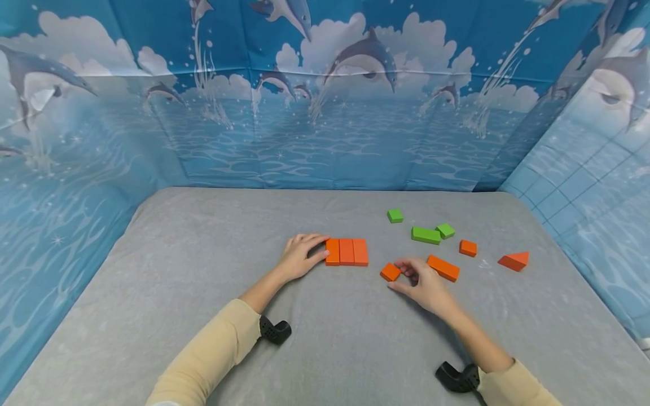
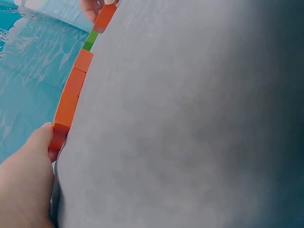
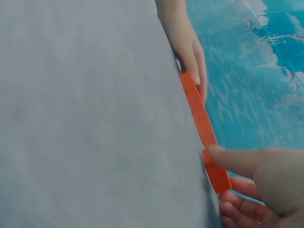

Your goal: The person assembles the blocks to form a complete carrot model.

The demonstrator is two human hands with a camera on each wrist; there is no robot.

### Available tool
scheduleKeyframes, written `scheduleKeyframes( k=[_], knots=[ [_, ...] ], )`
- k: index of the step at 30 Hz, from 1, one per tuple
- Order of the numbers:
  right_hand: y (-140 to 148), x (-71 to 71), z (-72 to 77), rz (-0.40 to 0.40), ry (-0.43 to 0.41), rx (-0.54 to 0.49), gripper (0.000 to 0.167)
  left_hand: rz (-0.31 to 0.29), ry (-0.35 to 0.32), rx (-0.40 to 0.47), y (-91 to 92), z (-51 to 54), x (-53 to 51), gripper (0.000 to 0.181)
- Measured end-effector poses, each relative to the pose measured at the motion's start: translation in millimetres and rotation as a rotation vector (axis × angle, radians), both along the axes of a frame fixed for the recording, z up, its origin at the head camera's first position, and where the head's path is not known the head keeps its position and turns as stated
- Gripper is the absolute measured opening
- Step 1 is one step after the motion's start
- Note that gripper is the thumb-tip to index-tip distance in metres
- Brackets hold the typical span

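Three orange rectangular blocks (image 1: 347, 252) lie flat side by side in a touching row. My left hand (image 1: 301, 258) is at the row's left end, thumb and fingers holding the leftmost block (image 2: 65, 109). To the right of the row and slightly nearer, my right hand (image 1: 424, 285) pinches a small orange block (image 1: 390, 272) between thumb and fingertips. In the right wrist view, the thumb lies on one end of this orange block (image 3: 217, 172) with a finger at its other end. A gap separates it from the row; whether it touches the cloth I cannot tell.
Just beyond the right hand lies a long orange block (image 1: 443, 268). Farther right are a small orange block (image 1: 468, 248) and an orange triangular block (image 1: 514, 261). Green blocks (image 1: 426, 235) lie behind. A grey cloth (image 1: 325, 338) covers the table; dolphin-print curtains (image 1: 325, 141) surround it.
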State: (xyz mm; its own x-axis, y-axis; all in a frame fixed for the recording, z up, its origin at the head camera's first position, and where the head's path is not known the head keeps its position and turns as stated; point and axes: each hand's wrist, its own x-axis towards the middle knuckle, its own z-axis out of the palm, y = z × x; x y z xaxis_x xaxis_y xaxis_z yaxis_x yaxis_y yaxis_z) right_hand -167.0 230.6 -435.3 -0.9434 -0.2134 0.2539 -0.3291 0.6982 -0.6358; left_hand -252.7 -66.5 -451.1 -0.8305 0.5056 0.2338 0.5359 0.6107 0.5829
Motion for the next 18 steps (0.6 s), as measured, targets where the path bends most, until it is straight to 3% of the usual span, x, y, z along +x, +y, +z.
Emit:
scheduleKeyframes(
  k=[9,18],
  knots=[
    [-4,2.3,-4.6,-0.042,0.072,-0.009,0.033,0.002,0.007,-0.003,0.2,-2.7,-1.9,0.044],
    [-12,-2.9,6.7,-0.021,0.016,-0.035,0.034,0.002,0.015,-0.008,-0.4,-1.1,-0.8,0.044]
  ],
)
